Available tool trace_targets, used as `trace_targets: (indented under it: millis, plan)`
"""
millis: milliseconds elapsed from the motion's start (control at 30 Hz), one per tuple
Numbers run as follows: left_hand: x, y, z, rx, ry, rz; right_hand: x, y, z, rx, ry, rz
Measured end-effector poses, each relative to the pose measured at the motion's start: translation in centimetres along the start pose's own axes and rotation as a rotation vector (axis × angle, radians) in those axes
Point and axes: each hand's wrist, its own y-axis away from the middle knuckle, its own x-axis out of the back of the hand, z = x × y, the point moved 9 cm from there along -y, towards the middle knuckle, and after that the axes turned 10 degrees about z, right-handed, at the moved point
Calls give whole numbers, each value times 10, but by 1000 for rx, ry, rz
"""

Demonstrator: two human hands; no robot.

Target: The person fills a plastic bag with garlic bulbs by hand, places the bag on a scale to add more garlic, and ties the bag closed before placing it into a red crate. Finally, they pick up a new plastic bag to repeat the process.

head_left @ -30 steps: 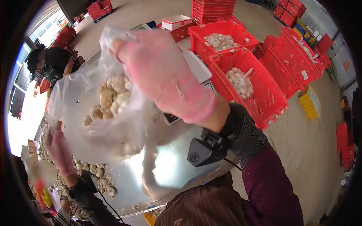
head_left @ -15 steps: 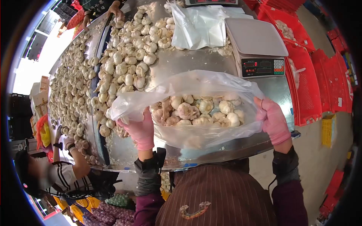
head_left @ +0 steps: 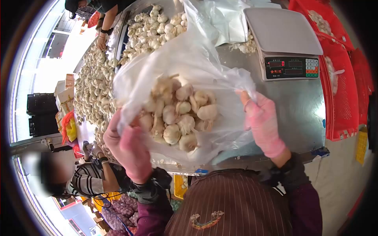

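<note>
A clear plastic bag (head_left: 220, 82) hangs open between my hands, its mouth facing up toward me. Inside it lies a heap of garlic bulbs (head_left: 186, 124), somewhat blurred. My left hand (head_left: 132, 145), in a pink glove, grips the bag's left edge. On the other side my right hand (head_left: 264, 124), gloved in pink with bare fingertips, pinches the right rim. The bag is held up over the front of the metal table (head_left: 291, 114).
A digital scale (head_left: 292, 67) reading 0 stands at the right. Flat plastic bags (head_left: 228, 23) lie behind. Loose garlic (head_left: 92, 92) covers the table's left side. Red crates (head_left: 342, 98) line the right edge. One person works at the left (head_left: 90, 177), another person's arm (head_left: 108, 23) reaches in at the far left.
My hands have raised the bag and brought it closer and leftward. The garlic inside has gathered into a tighter heap. My view has shifted slightly.
</note>
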Motion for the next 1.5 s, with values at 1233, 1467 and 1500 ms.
trace_targets:
  millis: [1233, 1467, 1500]
  plan:
    - [-131, 44, -194, -201, -730, -747, 115, -48, 56, 101, -111, 504]
    - [-60, 4, -135, -572, -1078, 79, 131, -37, 24, -52, -88, 579]
    - [-59, -15, -181, -238, -971, -67, 121, -37, 11, -40, -162, 538]
